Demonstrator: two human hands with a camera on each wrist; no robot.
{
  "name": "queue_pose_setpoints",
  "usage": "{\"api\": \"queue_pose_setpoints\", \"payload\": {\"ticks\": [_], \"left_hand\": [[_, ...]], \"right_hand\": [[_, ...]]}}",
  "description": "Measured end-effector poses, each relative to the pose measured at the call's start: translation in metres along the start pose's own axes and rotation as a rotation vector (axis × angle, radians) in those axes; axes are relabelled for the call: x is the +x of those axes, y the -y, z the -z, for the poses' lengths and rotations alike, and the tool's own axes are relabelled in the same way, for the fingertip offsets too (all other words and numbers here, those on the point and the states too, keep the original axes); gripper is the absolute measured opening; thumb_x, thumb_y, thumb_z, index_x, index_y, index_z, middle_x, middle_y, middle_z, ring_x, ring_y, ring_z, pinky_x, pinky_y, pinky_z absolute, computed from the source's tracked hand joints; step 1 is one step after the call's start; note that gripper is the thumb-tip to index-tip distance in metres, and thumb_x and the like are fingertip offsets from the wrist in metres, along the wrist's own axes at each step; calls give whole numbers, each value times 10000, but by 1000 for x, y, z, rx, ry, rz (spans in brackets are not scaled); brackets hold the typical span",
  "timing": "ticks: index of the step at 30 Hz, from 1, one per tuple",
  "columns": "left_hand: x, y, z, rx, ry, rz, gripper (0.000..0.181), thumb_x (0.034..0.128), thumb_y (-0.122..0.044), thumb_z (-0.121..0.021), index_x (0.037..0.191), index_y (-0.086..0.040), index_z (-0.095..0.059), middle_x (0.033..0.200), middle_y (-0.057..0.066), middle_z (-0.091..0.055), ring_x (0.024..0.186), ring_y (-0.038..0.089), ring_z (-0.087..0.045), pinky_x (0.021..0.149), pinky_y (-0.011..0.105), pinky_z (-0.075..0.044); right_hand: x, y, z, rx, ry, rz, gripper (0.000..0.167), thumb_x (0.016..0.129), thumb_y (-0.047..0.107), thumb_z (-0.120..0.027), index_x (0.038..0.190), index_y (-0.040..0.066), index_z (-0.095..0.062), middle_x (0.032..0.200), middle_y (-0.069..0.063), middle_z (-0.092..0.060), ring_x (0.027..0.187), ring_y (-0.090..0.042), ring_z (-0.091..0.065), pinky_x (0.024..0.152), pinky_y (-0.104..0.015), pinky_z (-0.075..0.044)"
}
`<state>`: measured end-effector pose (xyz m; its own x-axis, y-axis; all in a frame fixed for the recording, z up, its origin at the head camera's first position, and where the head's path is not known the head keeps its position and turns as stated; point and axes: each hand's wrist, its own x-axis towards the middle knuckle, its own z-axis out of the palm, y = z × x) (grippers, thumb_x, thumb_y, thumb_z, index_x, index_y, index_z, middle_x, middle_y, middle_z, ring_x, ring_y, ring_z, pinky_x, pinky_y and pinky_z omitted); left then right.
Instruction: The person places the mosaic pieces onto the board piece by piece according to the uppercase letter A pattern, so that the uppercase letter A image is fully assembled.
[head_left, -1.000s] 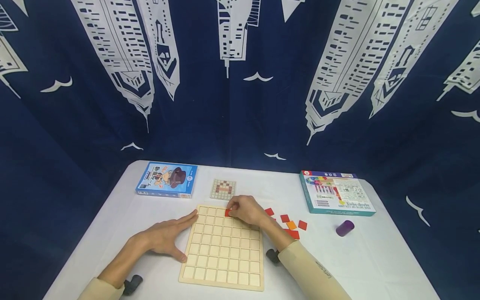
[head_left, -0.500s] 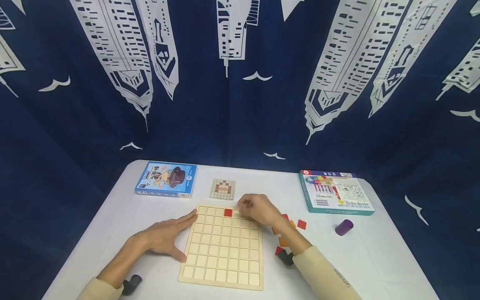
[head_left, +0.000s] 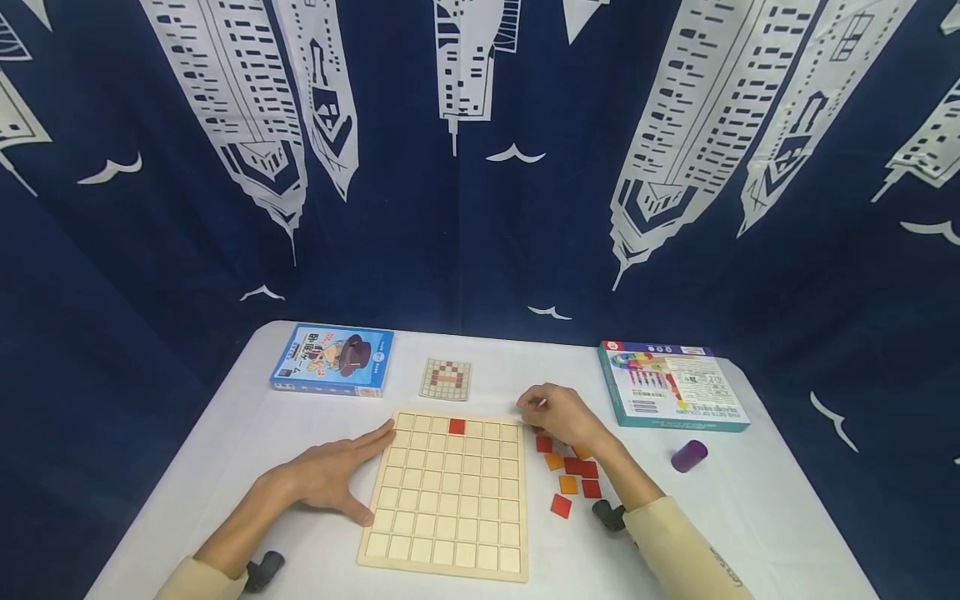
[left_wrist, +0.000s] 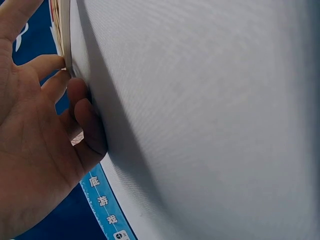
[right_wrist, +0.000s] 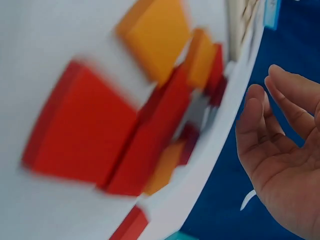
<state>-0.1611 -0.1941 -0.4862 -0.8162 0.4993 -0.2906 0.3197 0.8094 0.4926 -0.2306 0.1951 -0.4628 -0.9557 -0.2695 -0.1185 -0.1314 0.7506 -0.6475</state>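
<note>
A pale wooden grid board (head_left: pixel 442 517) lies flat on the table, with one red square tile (head_left: pixel 457 427) in its far row. My left hand (head_left: pixel 330 472) rests against the board's left edge, thumb and fingers spread; the left wrist view also has this hand (left_wrist: pixel 35 130). Just beyond the board's far right corner, my right hand (head_left: pixel 562 415) hovers with fingers loosely bent. Nothing shows between those fingers in the right wrist view. Below it lie loose red tiles (head_left: pixel 561 506) and orange tiles (head_left: pixel 568 485), some hidden by the hand and forearm.
A small card with a gridded picture (head_left: pixel 446 379) lies behind the board. A blue box (head_left: pixel 333 360) stands at the back left and a teal-edged box (head_left: pixel 675 387) at the back right. A purple cylinder (head_left: pixel 689 456) lies on the white table (head_left: pixel 750 517) at right.
My right hand has let go of the red tile, leaving it on the board, and has moved right over the loose tiles. My left hand has stayed still.
</note>
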Motion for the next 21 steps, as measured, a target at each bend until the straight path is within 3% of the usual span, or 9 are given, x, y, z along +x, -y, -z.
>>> {"api": "queue_pose_setpoints", "payload": {"ticks": [9, 21], "left_hand": [[1, 1, -1, -6, -3, 0, 1279, 547, -655, -881, 1605, -266, -276, 1687, -85, -141, 1465, 369, -353, 1049, 704, -360], [1, 3, -2, -1, -6, -12, 1281, 551, -660, -875, 1607, -258, -270, 1689, -82, -130, 1467, 371, -350, 1062, 694, -355]], "right_hand": [[-4, -23, 4, -106, 22, -29, 252, 888, 98, -750, 1134, 152, -756, 1069, -10, -694, 895, -178, -579, 839, -351, -561], [-3, -26, 1, -167, 36, -10, 302, 875, 62, -755, 1165, 149, -759, 1077, -18, -681, 912, -175, -570, 899, -388, -554]]}}
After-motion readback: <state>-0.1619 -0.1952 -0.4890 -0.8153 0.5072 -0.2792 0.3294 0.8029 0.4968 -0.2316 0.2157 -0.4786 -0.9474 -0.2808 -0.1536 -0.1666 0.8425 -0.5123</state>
